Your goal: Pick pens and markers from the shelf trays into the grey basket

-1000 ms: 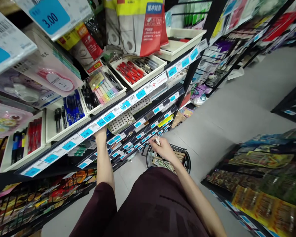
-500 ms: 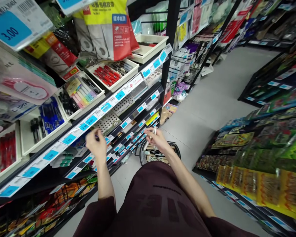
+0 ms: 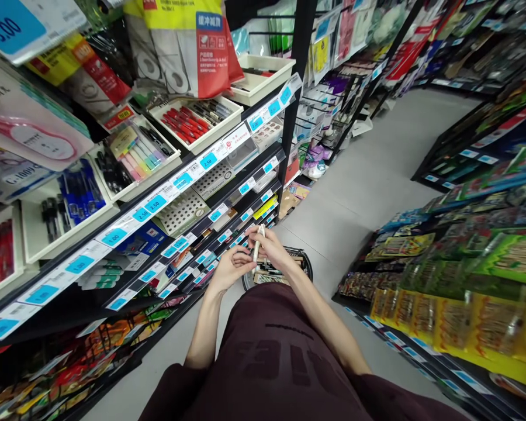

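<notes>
Right grip [image 3: 272, 248]: white stick [image 3: 258, 247] | basket [image 3: 308, 266]: mixed items [image 3: 263, 272] | tray [image 3: 218, 131]: red pens [image 3: 186, 124]

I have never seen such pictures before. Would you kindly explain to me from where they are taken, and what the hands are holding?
No machine works here: it is a person, bare-handed. One camera, worn on the head, looks forward and down, so every picture shows that view. The right hand holds a pale, slender object; the left hand is at its lower end, though I cannot tell whether it touches. Below them is a dark-rimmed basket with items inside. On the shelf at the picture's left, white trays hold red pens and blue pens, among others.
</notes>
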The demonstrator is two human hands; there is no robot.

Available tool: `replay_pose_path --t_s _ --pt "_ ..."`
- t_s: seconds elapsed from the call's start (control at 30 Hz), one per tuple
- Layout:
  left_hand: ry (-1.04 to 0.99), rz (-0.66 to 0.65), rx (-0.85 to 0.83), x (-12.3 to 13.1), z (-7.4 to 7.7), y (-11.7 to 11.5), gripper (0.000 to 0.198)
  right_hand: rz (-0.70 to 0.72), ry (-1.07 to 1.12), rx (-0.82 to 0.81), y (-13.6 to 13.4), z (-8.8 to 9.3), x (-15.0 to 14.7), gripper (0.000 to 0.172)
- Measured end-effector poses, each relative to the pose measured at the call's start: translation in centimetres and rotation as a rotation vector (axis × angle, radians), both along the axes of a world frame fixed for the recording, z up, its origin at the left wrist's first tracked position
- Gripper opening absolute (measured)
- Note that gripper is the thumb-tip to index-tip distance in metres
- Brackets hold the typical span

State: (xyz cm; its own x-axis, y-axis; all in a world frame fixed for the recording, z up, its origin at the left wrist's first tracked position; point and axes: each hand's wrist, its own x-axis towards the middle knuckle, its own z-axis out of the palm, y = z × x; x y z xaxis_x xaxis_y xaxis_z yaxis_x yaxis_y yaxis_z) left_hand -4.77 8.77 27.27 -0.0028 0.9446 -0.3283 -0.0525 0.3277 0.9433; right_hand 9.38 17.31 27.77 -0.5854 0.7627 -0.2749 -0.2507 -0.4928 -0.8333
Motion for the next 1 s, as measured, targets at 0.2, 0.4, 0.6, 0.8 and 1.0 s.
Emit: replay_pose_path --t_s 0.2,0.4,0.6,0.8,1.0 --pt "0.024 0.016 0.009 0.7 -0.3 -0.1 0.034 -0.069 0.034 -0.007 -0.2 -0.4 0.9 0.019" --pt "-0.111 -0.021 -0.05 0.8 -0.2 0.1 0.033 -0.085 0.05 -0.046 -0.3 0.1 1.5 0.021" --pt "-0.209 -0.048 -0.102 1.0 0.2 0.0 0.033 -0.089 0.046 -0.045 -0.4 -0.2 1.7 0.022" --pt "-0.268 -0.071 -0.112 1.0 0.6 -0.2 0.035 -0.062 0.096 -0.068 -0.6 0.0 1.7 0.031" --pt "-0.359 -0.11 -0.12 0.4 0.2 -0.6 0.036 0.005 0.247 -0.218 -0.4 0.1 2.4 0.047"
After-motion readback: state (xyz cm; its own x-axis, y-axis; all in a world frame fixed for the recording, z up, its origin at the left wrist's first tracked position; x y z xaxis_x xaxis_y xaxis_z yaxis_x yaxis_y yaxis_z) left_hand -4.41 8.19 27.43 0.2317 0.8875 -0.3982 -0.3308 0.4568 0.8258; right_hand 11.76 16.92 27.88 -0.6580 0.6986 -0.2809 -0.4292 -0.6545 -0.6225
